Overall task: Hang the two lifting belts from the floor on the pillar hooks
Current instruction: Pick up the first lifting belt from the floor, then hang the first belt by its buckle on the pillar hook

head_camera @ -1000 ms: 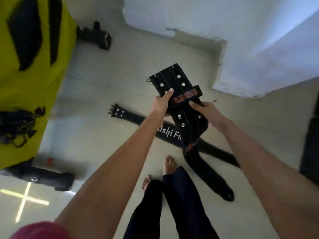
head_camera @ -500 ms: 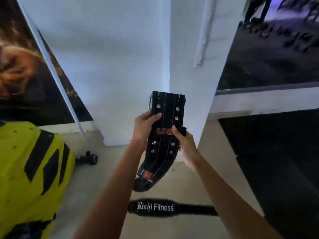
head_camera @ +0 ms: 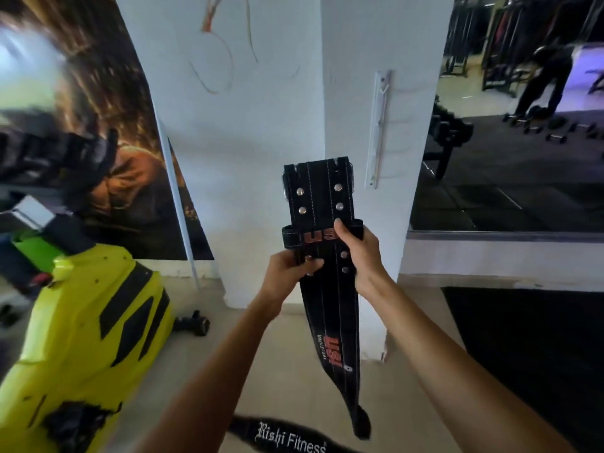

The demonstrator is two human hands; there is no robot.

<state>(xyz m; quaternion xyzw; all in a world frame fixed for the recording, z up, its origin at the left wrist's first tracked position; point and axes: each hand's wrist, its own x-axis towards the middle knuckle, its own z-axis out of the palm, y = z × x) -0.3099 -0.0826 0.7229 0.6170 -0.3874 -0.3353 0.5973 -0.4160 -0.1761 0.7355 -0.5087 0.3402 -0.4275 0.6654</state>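
Note:
I hold a black studded lifting belt (head_camera: 322,197) upright in front of the white pillar (head_camera: 369,103), buckle end up, its tail hanging down toward the floor. My left hand (head_camera: 289,273) grips its left edge below the orange-lettered loop. My right hand (head_camera: 358,253) grips the right edge at that loop. A white hook rail (head_camera: 379,125) runs vertically on the pillar's right face, just above and right of the buckle. A second black belt (head_camera: 287,439) with white "Rishi Fitness" lettering lies flat on the floor below my arms.
A yellow-green machine (head_camera: 81,338) stands at the left, with a small dumbbell (head_camera: 192,323) beside it. A poster (head_camera: 108,142) covers the left wall. A mirror (head_camera: 523,125) at the right shows gym gear, and black matting (head_camera: 529,354) lies beneath it.
My view has swung up from the floor to the pillar. The belt has been lifted off the floor and now hangs straight, raised close to the hook rail.

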